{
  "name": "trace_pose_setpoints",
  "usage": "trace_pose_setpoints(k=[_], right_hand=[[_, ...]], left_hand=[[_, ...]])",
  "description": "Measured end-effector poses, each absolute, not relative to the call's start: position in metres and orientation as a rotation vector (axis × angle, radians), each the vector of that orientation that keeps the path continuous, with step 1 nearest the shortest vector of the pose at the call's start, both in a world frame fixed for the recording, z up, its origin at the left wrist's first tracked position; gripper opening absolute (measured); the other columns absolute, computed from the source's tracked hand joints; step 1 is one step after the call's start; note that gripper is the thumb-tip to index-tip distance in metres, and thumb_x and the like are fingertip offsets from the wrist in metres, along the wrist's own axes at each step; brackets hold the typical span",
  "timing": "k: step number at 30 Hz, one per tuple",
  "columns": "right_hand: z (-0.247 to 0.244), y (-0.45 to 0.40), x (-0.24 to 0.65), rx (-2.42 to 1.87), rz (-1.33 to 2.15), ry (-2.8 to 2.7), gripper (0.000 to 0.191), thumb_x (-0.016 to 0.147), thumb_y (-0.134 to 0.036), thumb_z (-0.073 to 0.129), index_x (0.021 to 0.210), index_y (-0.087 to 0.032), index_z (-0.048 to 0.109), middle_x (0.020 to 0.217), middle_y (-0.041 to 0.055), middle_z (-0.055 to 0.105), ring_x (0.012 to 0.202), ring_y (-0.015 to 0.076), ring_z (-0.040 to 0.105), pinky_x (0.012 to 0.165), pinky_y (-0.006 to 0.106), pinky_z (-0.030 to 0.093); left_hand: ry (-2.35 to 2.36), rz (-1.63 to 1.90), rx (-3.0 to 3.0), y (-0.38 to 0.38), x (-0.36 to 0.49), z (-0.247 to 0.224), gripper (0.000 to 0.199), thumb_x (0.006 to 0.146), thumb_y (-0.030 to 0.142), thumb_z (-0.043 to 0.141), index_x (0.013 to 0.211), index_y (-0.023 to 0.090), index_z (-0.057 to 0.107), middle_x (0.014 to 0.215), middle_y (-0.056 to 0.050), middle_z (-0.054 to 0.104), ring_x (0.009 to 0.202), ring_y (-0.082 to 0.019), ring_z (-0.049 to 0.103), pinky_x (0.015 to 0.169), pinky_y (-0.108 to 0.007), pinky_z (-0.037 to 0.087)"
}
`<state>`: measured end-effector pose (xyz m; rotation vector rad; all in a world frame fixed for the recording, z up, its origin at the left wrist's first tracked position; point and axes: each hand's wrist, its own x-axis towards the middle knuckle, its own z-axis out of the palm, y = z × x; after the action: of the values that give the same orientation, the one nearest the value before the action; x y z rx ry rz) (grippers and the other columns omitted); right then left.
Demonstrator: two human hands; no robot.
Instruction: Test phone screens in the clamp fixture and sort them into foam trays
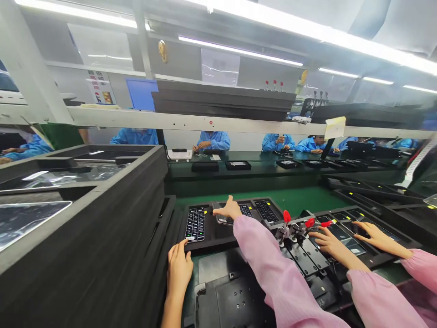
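Observation:
My left hand [179, 263] rests its fingertips on the near left edge of a black foam tray [213, 245], thumb apart, holding nothing. Beside them lies a keypad-like panel [195, 224] with rows of black keys and a yellow tab. Over the tray's middle, my right hand [229, 208] in a pink sleeve spans a dark, slightly tilted panel [223, 220], thumb at its left side; the far fingers are partly hidden. Two more keypad panels [266, 211] lie to the right, one partly covered by the hand. Below the tray sits a black fixture [235, 296].
Tall black foam trays [136, 218] are stacked at the left. Red-tipped clamps [287, 217] stand on a metal fixture at the right. Beside it, a co-worker's two hands [327, 243] reach over another tray [378, 259]. People in blue sit behind the far green bench [246, 182].

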<state>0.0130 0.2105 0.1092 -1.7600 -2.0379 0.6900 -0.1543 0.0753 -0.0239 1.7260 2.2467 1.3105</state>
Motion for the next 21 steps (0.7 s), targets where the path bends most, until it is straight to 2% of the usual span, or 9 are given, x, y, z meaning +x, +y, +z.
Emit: trace_pose_setpoints(k=[3,6,8,11,13,17,21], right_hand=[[0.134,0.179,0.028,-1.640,0.700,-2.172,0.123,0.040,-0.046,0.079,0.141,-0.016,0.017,0.113,0.0151,0.055,0.104,0.0297,0.055,0.084,0.037,0.045],[0.141,0.123,0.055,-1.255,0.732,-2.487,0.132,0.037,-0.045,0.081,0.143,-0.026,0.006,0.106,0.0072,0.059,0.099,0.0264,0.056,0.085,0.035,0.043],[0.133,0.087,0.074,-1.120,0.696,-2.672,0.135,0.035,-0.041,0.082,0.143,-0.028,0.001,0.102,0.0054,0.060,0.095,0.0275,0.057,0.086,0.040,0.042],[0.109,0.054,0.096,-1.169,0.640,-2.828,0.139,0.034,-0.032,0.082,0.143,-0.028,-0.003,0.096,0.0032,0.062,0.089,0.0274,0.058,0.095,0.052,0.031],[0.092,0.045,0.106,-1.199,0.675,-2.871,0.136,0.037,-0.029,0.082,0.143,-0.028,-0.004,0.097,0.0034,0.063,0.090,0.0274,0.058,0.098,0.057,0.024],[0.074,0.044,0.116,-1.079,0.809,-2.863,0.129,0.044,-0.026,0.077,0.142,-0.029,-0.006,0.117,0.0081,0.058,0.104,0.0304,0.055,0.101,0.059,0.016],[0.075,0.049,0.114,-0.890,0.915,-2.890,0.124,0.047,-0.023,0.074,0.142,-0.031,-0.006,0.120,0.0073,0.057,0.108,0.0304,0.054,0.101,0.057,0.019]], left_hand=[[2.223,1.384,1.635,0.068,-0.154,-0.015,0.031,0.081,0.027,0.040,0.108,0.016,0.054,0.107,-0.011,0.061,0.103,-0.027,0.055,0.092,-0.043,0.044],[2.219,1.478,1.508,0.040,-0.147,-0.004,0.036,0.085,0.039,0.038,0.111,0.019,0.051,0.111,-0.010,0.061,0.102,-0.025,0.058,0.090,-0.042,0.046],[2.195,1.579,1.352,0.012,-0.138,0.002,0.037,0.084,0.046,0.039,0.111,0.023,0.052,0.117,-0.007,0.059,0.107,-0.026,0.056,0.094,-0.044,0.043],[2.028,1.680,1.130,-0.027,-0.124,0.005,0.040,0.082,0.052,0.042,0.110,0.026,0.054,0.120,-0.004,0.058,0.112,-0.026,0.053,0.097,-0.045,0.042],[1.916,1.604,1.139,-0.041,-0.117,0.005,0.041,0.081,0.054,0.044,0.109,0.026,0.055,0.119,-0.004,0.059,0.114,-0.026,0.052,0.098,-0.044,0.042],[1.808,1.325,1.278,-0.037,-0.106,0.007,0.043,0.079,0.053,0.049,0.110,0.025,0.058,0.119,-0.004,0.061,0.113,-0.026,0.054,0.098,-0.043,0.042],[1.725,1.135,1.403,-0.019,-0.103,0.007,0.040,0.081,0.051,0.047,0.109,0.026,0.061,0.119,-0.004,0.063,0.115,-0.024,0.053,0.099,-0.040,0.041]])
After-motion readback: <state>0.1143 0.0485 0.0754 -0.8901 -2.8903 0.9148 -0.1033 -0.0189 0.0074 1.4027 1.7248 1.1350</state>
